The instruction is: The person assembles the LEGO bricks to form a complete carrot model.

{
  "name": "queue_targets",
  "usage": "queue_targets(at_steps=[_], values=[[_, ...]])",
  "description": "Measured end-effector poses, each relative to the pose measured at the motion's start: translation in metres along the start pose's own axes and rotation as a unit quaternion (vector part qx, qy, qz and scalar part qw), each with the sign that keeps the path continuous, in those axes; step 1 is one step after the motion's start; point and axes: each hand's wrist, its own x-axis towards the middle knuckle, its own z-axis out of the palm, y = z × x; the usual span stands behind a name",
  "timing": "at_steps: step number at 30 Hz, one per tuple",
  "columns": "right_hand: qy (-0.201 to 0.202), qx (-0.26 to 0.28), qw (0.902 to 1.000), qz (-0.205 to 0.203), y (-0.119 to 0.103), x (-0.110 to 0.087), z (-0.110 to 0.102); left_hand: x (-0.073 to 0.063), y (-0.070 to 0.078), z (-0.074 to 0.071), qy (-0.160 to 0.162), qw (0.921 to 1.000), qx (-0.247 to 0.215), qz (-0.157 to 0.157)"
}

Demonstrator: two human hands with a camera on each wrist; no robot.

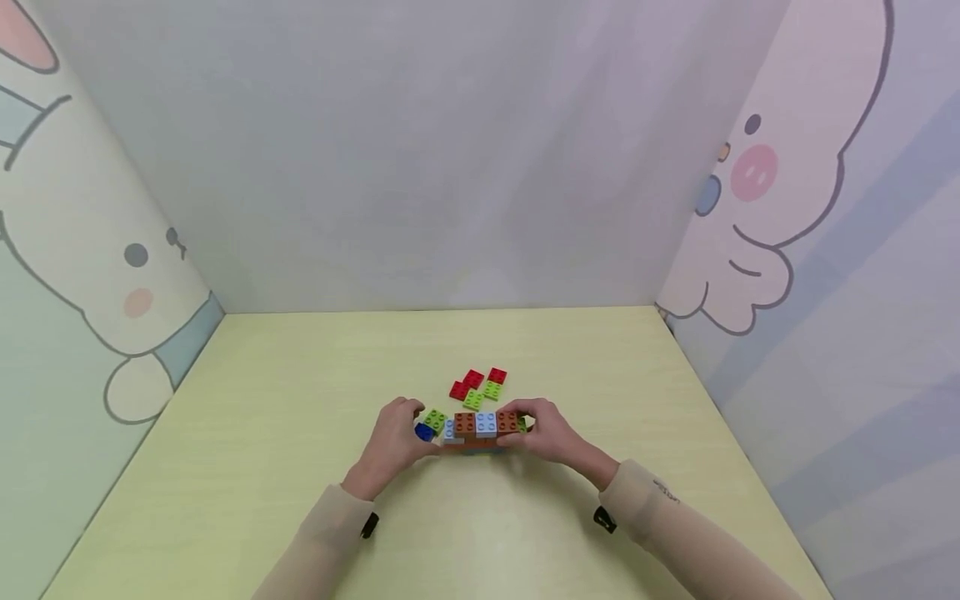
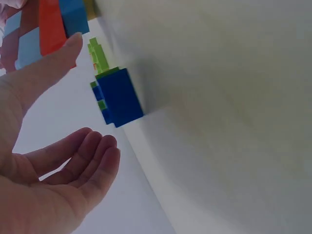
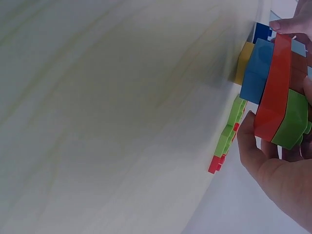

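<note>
A built block of toy bricks [image 1: 485,425] shows brown and light blue bricks on top, a long orange-red brick [image 3: 275,92] below, and blue and yellow bricks underneath. My right hand [image 1: 551,435] grips its right end, around a green brick [image 3: 292,117]. My left hand [image 1: 390,437] is at the left end, its thumb at the orange-red brick and its other fingers loosely bent, away from the block. Between that thumb and those fingers stands a dark blue brick [image 2: 119,97], with a lime green brick [image 1: 435,420] beside it in the head view. Nothing is pinched in the left hand.
Behind the block, thin red bricks [image 1: 473,379] and lime green bricks [image 1: 473,400] lie loose on the pale yellow table [image 1: 315,367]. A grey back wall [image 1: 435,167] and side walls with cartoon animals enclose the table.
</note>
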Motion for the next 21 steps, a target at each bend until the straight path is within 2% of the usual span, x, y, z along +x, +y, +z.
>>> queue_targets(at_steps=[4, 7, 15, 21], values=[[-0.001, -0.001, 1.0, -0.002, 0.0, 0.001, 0.0, 0.002, -0.006, 0.002, -0.014, 0.9995, 0.006, -0.026], [-0.002, 0.0, 1.0, -0.001, 0.0, 0.001, 0.001, 0.002, -0.009, 0.003, -0.02, 0.9991, 0.012, -0.034], [-0.004, 0.002, 1.0, 0.004, -0.002, -0.001, 0.001, 0.004, -0.014, 0.003, -0.043, 0.9978, 0.022, -0.045], [-0.004, 0.0, 1.0, 0.003, -0.003, -0.001, 0.0, 0.006, -0.016, 0.001, -0.052, 0.9976, 0.016, -0.043]])
